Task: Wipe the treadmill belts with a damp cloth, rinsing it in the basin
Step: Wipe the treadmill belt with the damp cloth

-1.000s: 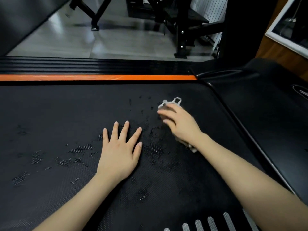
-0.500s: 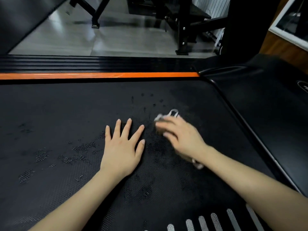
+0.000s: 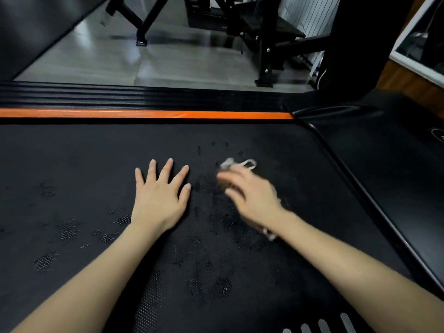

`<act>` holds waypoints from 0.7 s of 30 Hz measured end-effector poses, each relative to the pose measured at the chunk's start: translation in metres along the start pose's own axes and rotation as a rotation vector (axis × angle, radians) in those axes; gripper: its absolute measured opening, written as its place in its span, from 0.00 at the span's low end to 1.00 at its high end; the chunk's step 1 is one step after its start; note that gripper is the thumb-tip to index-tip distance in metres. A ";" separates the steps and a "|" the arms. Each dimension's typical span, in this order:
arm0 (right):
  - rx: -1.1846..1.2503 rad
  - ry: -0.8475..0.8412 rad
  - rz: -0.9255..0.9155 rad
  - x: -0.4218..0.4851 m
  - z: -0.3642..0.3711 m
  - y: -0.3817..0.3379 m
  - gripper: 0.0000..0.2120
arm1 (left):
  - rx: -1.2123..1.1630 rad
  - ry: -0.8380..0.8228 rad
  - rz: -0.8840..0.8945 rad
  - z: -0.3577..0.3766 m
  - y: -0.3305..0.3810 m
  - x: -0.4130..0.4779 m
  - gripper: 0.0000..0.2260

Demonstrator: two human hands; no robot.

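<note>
Blk treadmill belt (image 3: 72, 164): damp patches (image 3: 216, 267), cloth (image 3: 240, 163), L grip (image 3: 159, 198) flat.

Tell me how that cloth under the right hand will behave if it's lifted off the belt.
Probably floppy: the cloth bunches under the right hand, a thin loop sticking out past the fingers. Likely light, and clingy if damp, since dark wet-looking patches mark the belt.
</note>
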State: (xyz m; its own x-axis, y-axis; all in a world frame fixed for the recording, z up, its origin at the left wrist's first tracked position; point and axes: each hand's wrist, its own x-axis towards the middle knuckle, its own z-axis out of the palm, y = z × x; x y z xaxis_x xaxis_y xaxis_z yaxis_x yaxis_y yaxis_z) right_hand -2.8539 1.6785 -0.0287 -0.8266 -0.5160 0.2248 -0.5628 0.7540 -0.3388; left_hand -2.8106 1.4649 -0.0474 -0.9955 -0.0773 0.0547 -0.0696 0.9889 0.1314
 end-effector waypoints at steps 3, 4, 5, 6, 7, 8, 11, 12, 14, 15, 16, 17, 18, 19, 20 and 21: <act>0.016 -0.073 -0.156 -0.001 0.000 0.004 0.18 | 0.010 0.031 0.006 0.003 -0.002 -0.001 0.34; -0.024 -0.071 -0.120 0.014 -0.002 0.016 0.18 | 0.009 0.039 0.008 0.004 -0.003 -0.001 0.33; -0.056 -0.033 -0.037 0.033 -0.002 0.033 0.18 | 0.011 0.041 0.010 0.005 -0.003 -0.001 0.33; -0.070 0.014 0.092 0.051 -0.005 0.050 0.17 | 0.013 0.043 0.011 0.005 -0.002 -0.001 0.33; -0.070 0.068 0.229 0.067 -0.007 0.061 0.17 | 0.013 0.048 0.011 0.006 -0.002 -0.001 0.33; -0.062 0.116 0.334 0.078 -0.007 0.066 0.16 | 0.013 0.051 0.009 0.006 -0.001 0.000 0.33; -0.069 0.142 0.363 0.079 0.005 0.039 0.15 | 0.009 0.050 0.012 0.005 0.000 0.000 0.33; -0.062 0.115 0.296 0.073 0.009 0.020 0.15 | 0.012 0.050 0.012 0.005 0.000 0.000 0.32; -0.024 0.052 0.112 0.060 0.020 -0.010 0.16 | 0.014 0.051 0.010 0.005 -0.001 -0.001 0.33; -0.012 0.021 0.030 0.057 0.022 -0.014 0.17 | 0.008 0.049 0.010 0.006 -0.002 -0.002 0.33; -0.017 -0.011 -0.034 0.058 0.018 -0.009 0.17 | 0.004 0.049 0.012 0.005 -0.002 -0.003 0.33; -0.052 -0.026 -0.067 0.062 0.013 0.006 0.17 | 0.004 0.049 0.015 0.006 -0.003 -0.003 0.33; -0.088 -0.019 -0.046 0.068 0.008 0.026 0.17 | 0.003 0.048 0.014 0.006 -0.004 -0.003 0.34; -0.111 0.025 0.028 0.074 0.001 0.050 0.17 | -0.001 0.047 0.013 0.006 -0.004 -0.003 0.34; -0.122 0.076 0.139 0.080 -0.009 0.073 0.17 | -0.007 0.050 0.011 0.006 -0.003 -0.003 0.33; -0.125 0.126 0.250 0.083 -0.016 0.090 0.16 | -0.011 0.051 0.008 0.006 -0.002 -0.003 0.33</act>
State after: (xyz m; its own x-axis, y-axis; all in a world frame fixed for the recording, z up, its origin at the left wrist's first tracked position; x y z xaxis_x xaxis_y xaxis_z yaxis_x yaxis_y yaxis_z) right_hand -2.9731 1.7096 -0.0261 -0.9293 -0.2597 0.2626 -0.3318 0.8994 -0.2845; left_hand -2.8081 1.4639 -0.0535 -0.9914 -0.0760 0.1066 -0.0605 0.9880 0.1420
